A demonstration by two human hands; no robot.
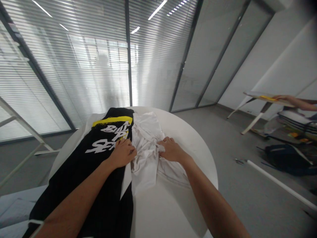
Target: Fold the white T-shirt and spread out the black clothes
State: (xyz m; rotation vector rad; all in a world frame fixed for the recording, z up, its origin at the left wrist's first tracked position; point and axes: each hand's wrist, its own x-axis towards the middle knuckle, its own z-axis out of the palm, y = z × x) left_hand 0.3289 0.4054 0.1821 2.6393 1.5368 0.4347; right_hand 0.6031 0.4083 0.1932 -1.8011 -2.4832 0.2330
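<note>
On a round white table (pixel 188 138) lies a black garment (pixel 81 175) with a yellow band and white lettering, spread lengthwise. A crumpled white cloth garment (pixel 145 165) lies beside and partly over its right side. My left hand (pixel 122 153) rests at the boundary of the two, fingers curled on the black fabric by the white folds. My right hand (pixel 172 149) presses on the white cloth, fingers over its gathered folds. Neither grip is clear from this view.
A person's hand (pixel 284 98) rests on a tilted board (pixel 262 98) at the right, above a stack of folded clothes (pixel 297 120). A dark bag (pixel 287 160) and a white pole (pixel 279 181) lie on the grey floor. Glass walls with blinds stand behind the table.
</note>
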